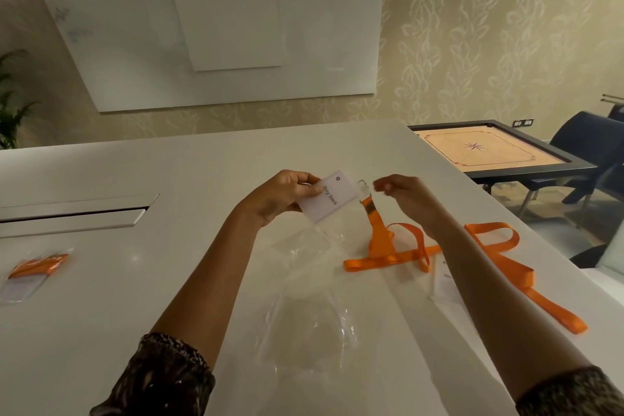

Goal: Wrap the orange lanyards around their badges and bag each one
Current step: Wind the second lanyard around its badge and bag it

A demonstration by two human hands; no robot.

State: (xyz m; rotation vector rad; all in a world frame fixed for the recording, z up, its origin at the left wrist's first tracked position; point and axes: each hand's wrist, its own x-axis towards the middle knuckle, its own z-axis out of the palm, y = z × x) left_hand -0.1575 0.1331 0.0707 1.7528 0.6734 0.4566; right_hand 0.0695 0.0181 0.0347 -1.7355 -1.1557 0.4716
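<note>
L hand (pixel 282 194) grip pinches white badge (pixel 332 196) above tabletop (pixel 169 280), R hand (pixel 401 194) grip narrow by clip (pixel 363 185), holding nothing I can tell; orange lanyard (pixel 388 255) trails down.

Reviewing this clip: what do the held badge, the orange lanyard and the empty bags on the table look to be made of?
The white rectangular name badge looks like matte card or thin plastic; it stays flat when pinched. The orange flat ribbon lanyard looks like woven fabric with a satin sheen, creasing softly where it folds. The clear empty bags appear to be thin glossy plastic film, see-through and crinkled with glints.
</note>
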